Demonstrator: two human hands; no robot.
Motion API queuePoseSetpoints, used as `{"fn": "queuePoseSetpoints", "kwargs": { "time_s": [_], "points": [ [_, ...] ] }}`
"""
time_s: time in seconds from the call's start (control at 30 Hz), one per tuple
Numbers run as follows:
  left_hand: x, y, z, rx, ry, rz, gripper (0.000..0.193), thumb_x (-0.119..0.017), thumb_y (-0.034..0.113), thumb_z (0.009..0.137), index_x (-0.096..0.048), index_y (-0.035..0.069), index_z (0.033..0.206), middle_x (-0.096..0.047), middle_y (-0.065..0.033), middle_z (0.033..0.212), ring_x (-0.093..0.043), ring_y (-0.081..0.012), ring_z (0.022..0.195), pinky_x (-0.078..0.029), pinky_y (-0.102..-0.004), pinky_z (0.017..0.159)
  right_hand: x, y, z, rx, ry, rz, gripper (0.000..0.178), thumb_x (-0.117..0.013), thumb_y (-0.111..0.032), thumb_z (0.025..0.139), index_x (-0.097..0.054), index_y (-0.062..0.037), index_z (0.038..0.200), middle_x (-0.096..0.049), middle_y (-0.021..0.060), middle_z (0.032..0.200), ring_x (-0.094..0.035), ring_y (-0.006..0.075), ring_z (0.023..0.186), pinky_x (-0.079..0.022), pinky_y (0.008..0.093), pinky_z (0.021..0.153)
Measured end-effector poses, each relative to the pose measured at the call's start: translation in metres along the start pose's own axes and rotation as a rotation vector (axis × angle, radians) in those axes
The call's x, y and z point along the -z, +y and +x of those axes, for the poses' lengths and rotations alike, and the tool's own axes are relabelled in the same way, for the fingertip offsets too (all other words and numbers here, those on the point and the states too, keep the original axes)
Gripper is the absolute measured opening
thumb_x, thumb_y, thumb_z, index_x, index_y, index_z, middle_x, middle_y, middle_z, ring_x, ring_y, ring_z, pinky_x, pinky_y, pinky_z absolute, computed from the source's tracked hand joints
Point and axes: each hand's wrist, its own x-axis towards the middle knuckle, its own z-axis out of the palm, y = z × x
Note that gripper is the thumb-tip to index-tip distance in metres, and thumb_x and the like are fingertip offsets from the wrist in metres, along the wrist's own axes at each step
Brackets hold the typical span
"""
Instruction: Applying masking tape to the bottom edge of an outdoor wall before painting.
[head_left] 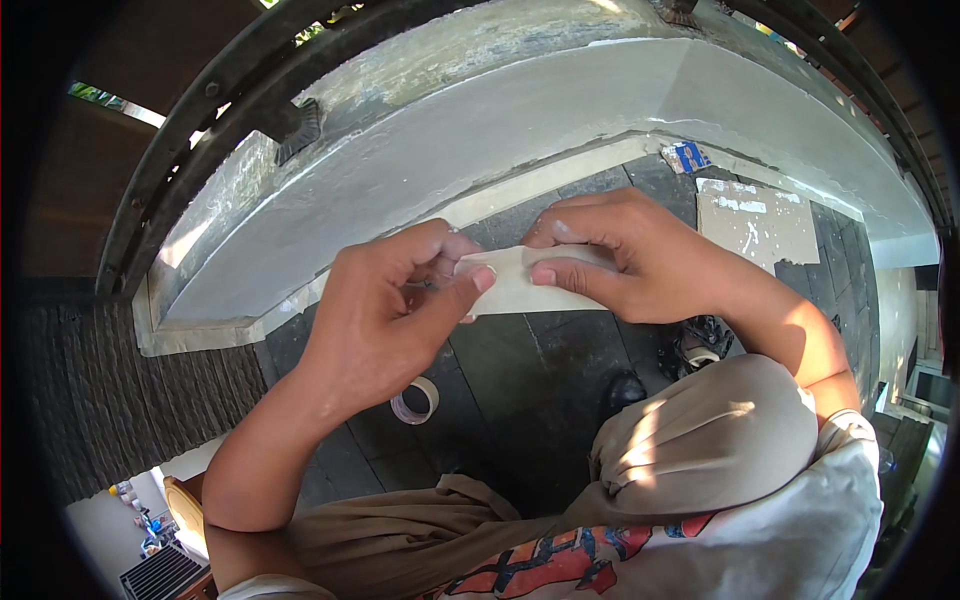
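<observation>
Cream-coloured and papery, a tape-like strip [510, 282] spans the gap between the left hand [380, 305] and the right hand [640, 255], each one clamped on it with the thumb on the near face and the fingers bent behind. Its lower edge hangs free just below the right thumb, and that loose part seems the likeliest source of trouble: if it is sticky, which cannot be told from here, it could curl back onto itself or catch on the right fingers. With the two grips so near each other, an uneven pull might crease the middle or tear it askew. Letting go with one hand first could drop that end toward the dark floor [490, 365] below both hands, where any dust would spoil its grip. Under the left wrist, near it in the view, a tape roll [432, 398] lies on the floor; a careless foot might send it rolling. Beyond the right hand, a cardboard piece [755, 225] bears white splotches that, if wet, could smear onto a forearm reaching past. Ahead of both hands, a pale band [570, 183] lines the foot of the low wall [480, 145], where a brushing knuckle might lift an edge.
</observation>
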Motion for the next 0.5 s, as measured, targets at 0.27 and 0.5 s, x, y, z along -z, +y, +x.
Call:
{"fn": "queuePoseSetpoints", "kwargs": {
  "time_s": [0.27, 0.5],
  "points": [
    [0.017, 0.051, -0.033, -0.223, 0.144, 0.333, 0.009, -0.068, 0.005, 0.088, -0.062, -0.003, 0.087, -0.059, -0.0039, 0.074, -0.051, -0.0078, 0.065, -0.04, -0.0232, 0.059, 0.0, 0.004, 0.009, -0.405, -0.021, -0.093, 0.051, -0.076, -0.03, 0.086, -0.06, -0.0017, 0.124, -0.063, 0.0163, 0.118, -0.061, 0.0278, 0.103, -0.047, 0.0357, 0.093],
    [0.027, 0.064, -0.047, -0.226, 0.232, 0.279, 0.011, -0.07, 0.005, 0.086, -0.06, 0.0, 0.088, -0.056, -0.0008, 0.084, -0.051, -0.0071, 0.075, -0.036, -0.0207, 0.066, -0.016, 0.145, -0.055, -0.567, -0.253, -0.178, 0.093, -0.072, -0.055, 0.082, -0.035, 0.0, 0.147, -0.041, 0.0292, 0.144, -0.039, 0.0412, 0.135, -0.029, 0.0449, 0.114]
  ]
}}
